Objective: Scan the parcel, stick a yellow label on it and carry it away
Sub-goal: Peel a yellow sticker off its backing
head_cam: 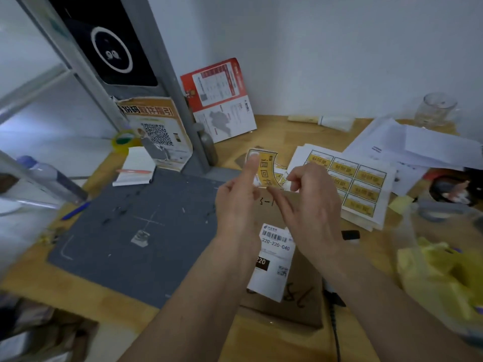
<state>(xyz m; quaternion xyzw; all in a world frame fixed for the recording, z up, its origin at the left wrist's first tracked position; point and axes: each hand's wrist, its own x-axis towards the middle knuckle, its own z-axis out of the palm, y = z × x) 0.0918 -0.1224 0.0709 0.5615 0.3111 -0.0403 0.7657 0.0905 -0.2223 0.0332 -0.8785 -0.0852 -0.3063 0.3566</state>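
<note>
A brown cardboard parcel lies flat on the wooden table, with a white shipping label stuck on its top and handwriting beside it. Above the parcel's far end I hold a single yellow label upright. My left hand pins it with the thumb against its upper left corner. My right hand pinches its lower right edge between fingertips. A white sheet of several more yellow labels lies just right of my hands.
A grey cutting mat covers the table's left half. A scanner stand post with a QR poster rises behind it. White papers, a glass jar and yellow plastic bags crowd the right side. A black cable runs along the parcel's right.
</note>
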